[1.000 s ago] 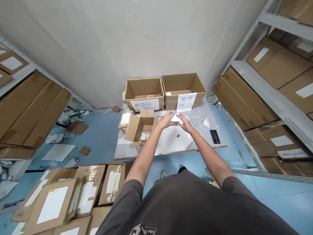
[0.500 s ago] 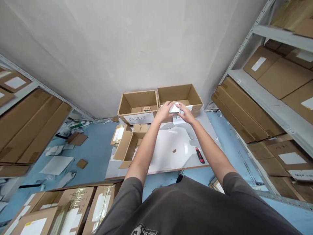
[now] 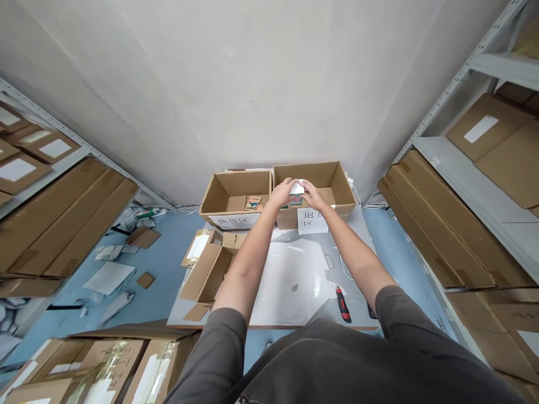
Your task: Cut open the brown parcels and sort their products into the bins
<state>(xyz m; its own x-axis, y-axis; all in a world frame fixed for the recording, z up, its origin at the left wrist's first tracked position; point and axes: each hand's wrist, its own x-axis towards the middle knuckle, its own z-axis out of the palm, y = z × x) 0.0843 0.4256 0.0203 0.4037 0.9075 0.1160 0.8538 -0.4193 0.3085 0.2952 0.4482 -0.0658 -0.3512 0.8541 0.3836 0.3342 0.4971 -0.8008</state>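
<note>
Grey wall (image 3: 252,84) backs a worktable (image 3: 179,315). Small white-topped item (image 3: 297,188): seen over the front left of the right-hand carton (image 3: 330,175), grasped from both sides by the left hand (image 3: 281,192) and right hand (image 3: 312,196). Fingers curve inward; forearms reach forward, converging. Height above the rim cannot be told. Walls of the left-hand carton (image 3: 223,186) adjoin near the left hand; open interior extends beyond the right. Nearer, a utility knife (image 3: 343,304) lies by the table's front edge.
</note>
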